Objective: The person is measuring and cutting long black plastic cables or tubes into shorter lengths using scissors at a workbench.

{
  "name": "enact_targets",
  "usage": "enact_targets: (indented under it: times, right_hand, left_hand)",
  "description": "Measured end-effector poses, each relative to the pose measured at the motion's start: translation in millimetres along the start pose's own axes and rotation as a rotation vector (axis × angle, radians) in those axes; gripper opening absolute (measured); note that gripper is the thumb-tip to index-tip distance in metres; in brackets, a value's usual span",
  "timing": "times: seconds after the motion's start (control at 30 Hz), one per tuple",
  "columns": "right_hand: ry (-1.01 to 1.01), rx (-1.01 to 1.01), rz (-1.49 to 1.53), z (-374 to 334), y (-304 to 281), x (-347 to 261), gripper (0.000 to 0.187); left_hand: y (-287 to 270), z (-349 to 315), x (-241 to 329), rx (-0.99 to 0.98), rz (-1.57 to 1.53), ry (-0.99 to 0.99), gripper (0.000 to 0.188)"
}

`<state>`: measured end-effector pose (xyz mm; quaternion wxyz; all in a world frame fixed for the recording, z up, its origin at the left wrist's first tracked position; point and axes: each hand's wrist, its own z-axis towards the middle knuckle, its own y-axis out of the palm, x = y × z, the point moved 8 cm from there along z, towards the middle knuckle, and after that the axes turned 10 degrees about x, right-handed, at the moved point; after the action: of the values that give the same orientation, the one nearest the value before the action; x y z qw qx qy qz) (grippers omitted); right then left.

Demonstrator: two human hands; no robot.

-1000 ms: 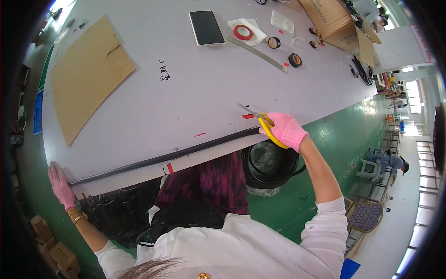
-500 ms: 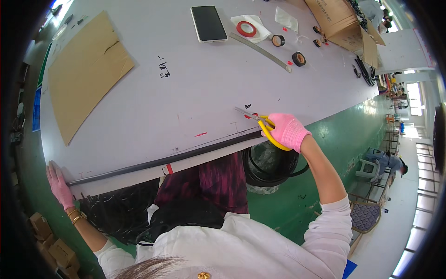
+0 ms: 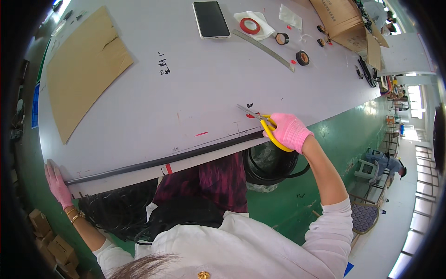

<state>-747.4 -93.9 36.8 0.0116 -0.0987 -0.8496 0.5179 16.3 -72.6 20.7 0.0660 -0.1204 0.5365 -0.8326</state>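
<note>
A long black tube point(image 3: 153, 164) lies along the near edge of the table, next to marked lines. At its left end my left hand point(image 3: 58, 187), in a pink glove, rests at the table's corner with its fingers stretched out. My right hand point(image 3: 290, 131), also gloved in pink, is closed around yellow-handled scissors point(image 3: 264, 125). Their blades point up and left over the tabletop, apart from the tube. The right fingers are beside the tube's right end; whether they also pinch it is hidden.
Flat cardboard point(image 3: 86, 74) lies at the table's left. Farther back are a phone point(image 3: 212, 19), a steel ruler point(image 3: 265, 49), red tape point(image 3: 250, 26), black tape rolls point(image 3: 302, 58) and an open carton point(image 3: 341, 23). Coiled black tubing point(image 3: 272, 169) hangs below the near edge.
The whole view has shifted slightly. Both hands, the scissors and the tube keep nearly the same places on the table.
</note>
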Motion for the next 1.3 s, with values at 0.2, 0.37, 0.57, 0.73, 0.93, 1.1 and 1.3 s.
enact_targets:
  times: [0.2,0.37,0.57,0.73,0.93,1.1,1.3]
  right_hand:
    - [-0.025,0.026,0.015,0.0,-0.1,-2.8,0.036]
    - [-0.032,0.012,-0.010,0.1,-6.3,-5.7,0.031]
    - [-0.048,-0.024,-0.015,0.0,-6.6,-6.6,0.035]
    - [-0.068,0.006,0.047,-1.2,-8.4,-5.1,0.040]
    - [-0.082,0.031,0.073,-2.4,-7.3,-3.0,0.040]
    - [-0.133,0.107,0.195,-12.9,-4.9,2.9,0.033]
    - [-0.225,0.309,0.471,-41.9,-1.8,11.7,0.024]
  left_hand:
    - [-5.2,5.1,9.9,-0.045,0.180,0.030,0.049]
    - [-3.6,-28.2,203.6,-0.083,-0.353,-0.015,0.050]
    - [-28.2,-128.7,563.7,-0.220,-0.770,0.638,0.022]
    - [-27.3,-137.2,619.3,-0.468,-0.550,0.516,0.025]
    - [-22.5,-146.6,622.5,-0.369,-0.460,0.475,0.024]
    - [-25.4,-148.2,624.5,-0.365,-0.435,0.459,0.025]
    - [-29.5,-151.1,622.8,-0.410,-0.531,0.599,0.021]
